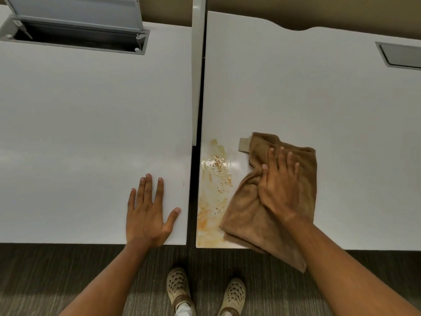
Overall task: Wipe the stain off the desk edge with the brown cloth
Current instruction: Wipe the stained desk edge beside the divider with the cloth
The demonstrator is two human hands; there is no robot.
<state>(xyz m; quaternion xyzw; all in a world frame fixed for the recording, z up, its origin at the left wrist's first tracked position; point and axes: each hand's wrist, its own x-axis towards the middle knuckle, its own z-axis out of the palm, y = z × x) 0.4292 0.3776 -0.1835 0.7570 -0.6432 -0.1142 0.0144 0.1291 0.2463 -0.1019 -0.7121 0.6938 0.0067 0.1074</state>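
An orange-yellow stain (pixel 211 197) with small brown crumbs and a wet shine runs along the left edge of the right white desk (pixel 319 99), down to its front corner. The brown cloth (pixel 243 213) lies crumpled just right of the stain, one corner hanging over the desk's front edge. My right hand (pixel 279 183) presses flat on top of the cloth, fingers spread, thumb bunching a fold. My left hand (pixel 148 210) rests palm down with fingers apart on the left white desk (pixel 91 122), near its front right corner, holding nothing.
A dark gap (pixel 193 201) separates the two desks, with a white divider panel (pixel 198 65) standing in it further back. An open grey cable hatch (pixel 75 30) sits at the far left, a closed one (pixel 401 55) at the far right. My feet (pixel 205 293) stand on grey carpet.
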